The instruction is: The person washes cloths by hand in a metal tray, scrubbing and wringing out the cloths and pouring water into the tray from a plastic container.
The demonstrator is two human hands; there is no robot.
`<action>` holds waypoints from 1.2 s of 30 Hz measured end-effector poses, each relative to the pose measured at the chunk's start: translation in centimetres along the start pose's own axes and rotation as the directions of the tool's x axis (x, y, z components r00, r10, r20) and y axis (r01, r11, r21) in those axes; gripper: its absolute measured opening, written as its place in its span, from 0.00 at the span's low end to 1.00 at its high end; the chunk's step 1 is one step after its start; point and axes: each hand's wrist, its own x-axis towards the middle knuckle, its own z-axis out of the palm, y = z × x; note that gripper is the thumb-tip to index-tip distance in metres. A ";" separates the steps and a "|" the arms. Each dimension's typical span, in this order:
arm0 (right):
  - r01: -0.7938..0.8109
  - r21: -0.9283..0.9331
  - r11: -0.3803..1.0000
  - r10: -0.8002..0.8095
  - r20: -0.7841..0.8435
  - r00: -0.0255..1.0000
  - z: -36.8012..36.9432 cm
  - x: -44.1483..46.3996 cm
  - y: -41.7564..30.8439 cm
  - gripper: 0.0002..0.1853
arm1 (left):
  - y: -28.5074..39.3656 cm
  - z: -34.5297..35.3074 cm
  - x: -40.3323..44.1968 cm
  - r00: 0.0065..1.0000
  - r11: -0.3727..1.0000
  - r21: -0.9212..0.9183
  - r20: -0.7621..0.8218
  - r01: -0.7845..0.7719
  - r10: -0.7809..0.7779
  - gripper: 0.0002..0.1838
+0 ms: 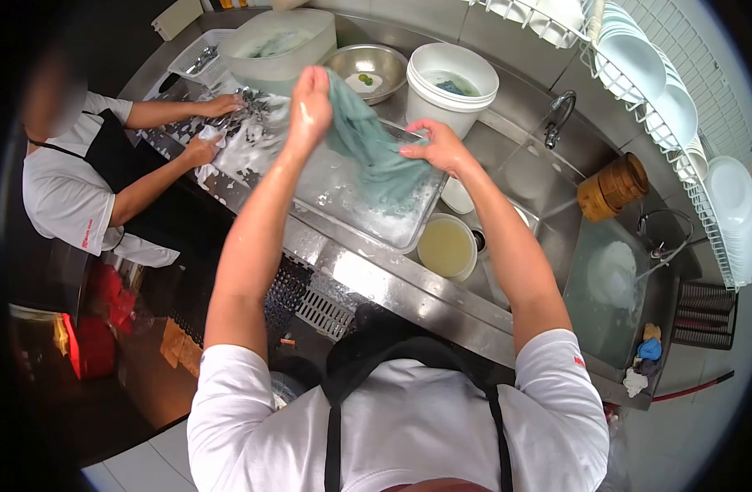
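Observation:
A wet green cloth [363, 152] hangs over a soapy metal tray [310, 184] on the steel counter. Its upper left end is in my left hand [311, 102], whose fingers are closed round it. My right hand [437, 148] is at the cloth's right edge, thumb and fingers apart, with the thumb touching or very near the fabric. Below my right hand is a round tub of yellowish liquid [446, 246]. A white bucket [452, 82] with cloudy liquid stands behind it.
On the left a co-worker's hands [220, 105] are among foam and metal utensils. A steel bowl [364, 72], a large plastic tub [277, 49] and a white basket [197, 61] line the back. Sinks with a faucet [558, 119] and a bamboo steamer [612, 187] are right; a dish rack [630, 78] hangs above.

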 end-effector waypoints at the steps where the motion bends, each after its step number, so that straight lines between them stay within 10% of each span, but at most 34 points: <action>1: -0.039 -0.097 0.995 0.041 0.015 0.999 0.0 -0.2 0.8 0.32 | 1.9 -0.5 1.2 0.996 0.992 0.098 -0.039 -0.078 0.082 0.18; 7: -0.161 -0.530 0.833 0.168 -0.035 0.985 0.0 -1.6 5.3 0.28 | 9.6 -5.2 8.0 0.968 0.961 0.174 -0.095 -0.214 0.233 0.18; 10: -0.173 -0.456 0.873 0.114 -0.153 0.982 0.0 -1.9 6.6 0.24 | 11.0 -7.7 8.0 0.988 0.984 0.126 -0.070 -0.128 0.138 0.20; 13: -0.089 0.374 0.923 0.138 -0.107 0.985 0.4 0.3 7.6 0.22 | 8.6 -7.5 6.4 0.993 0.978 0.175 -0.027 -0.110 0.117 0.21; 15: -0.024 0.424 0.905 0.121 -0.202 0.972 1.4 1.8 7.5 0.19 | 4.8 -7.0 5.3 0.963 0.876 0.431 -0.053 -0.215 0.263 0.21; 20: -0.043 0.374 0.926 0.105 -0.148 0.983 1.4 2.4 2.2 0.18 | -1.8 -6.0 0.5 0.999 0.733 0.680 0.039 -0.032 0.007 0.21; 23: -0.010 -0.305 0.952 -0.120 -0.405 0.907 1.7 3.2 3.3 0.20 | -3.6 -6.0 -2.6 0.977 0.583 0.812 0.113 0.016 -0.183 0.29; 27: -0.038 -0.552 0.833 0.056 0.016 0.998 3.1 3.2 3.4 0.31 | -5.4 -3.1 -7.4 0.912 0.238 0.921 0.356 -0.307 -0.202 0.48; 32: 0.250 -0.744 0.619 0.053 0.357 0.933 8.7 2.3 4.3 0.47 | -10.0 0.9 -10.1 0.587 0.486 0.722 0.688 -0.493 -0.427 0.61; 36: 0.281 -0.799 0.532 0.000 0.332 0.943 10.9 2.7 7.0 0.54 | -12.0 0.7 -9.3 0.591 0.426 0.730 0.683 -0.534 -0.429 0.65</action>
